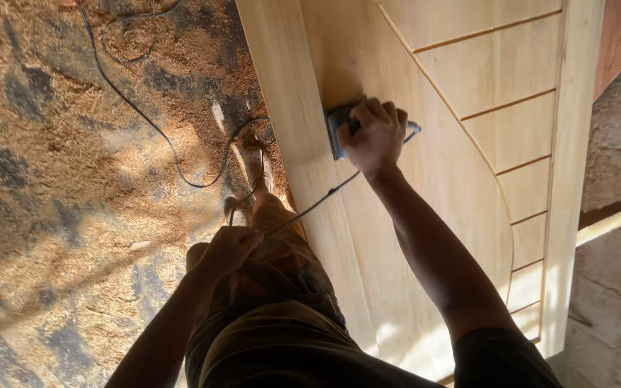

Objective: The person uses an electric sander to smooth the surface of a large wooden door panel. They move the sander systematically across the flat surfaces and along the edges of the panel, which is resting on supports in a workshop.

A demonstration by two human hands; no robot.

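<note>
I see my right hand (374, 136) clamped over a small blue electric sander (342, 128), pressing it flat on the pale wooden door panel (397, 215). My left hand (228, 248) hangs loosely curled beside my thigh, near the sander's black cord (310, 206), above the sawdust-covered floor (59, 179).

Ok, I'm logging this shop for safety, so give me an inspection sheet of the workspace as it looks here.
Surface: pale wooden door panel with grooved lines, lying flat.
Job's things: blue hand sander resting on the panel.
Clutter: sawdust thick across the floor.
Hands: right hand gripping the sander; left hand closed, hanging by the thigh, holding nothing that shows.
Cables: power cord trailing over the floor near the foot.
Surroundings: rough stone wall on the right.
</note>
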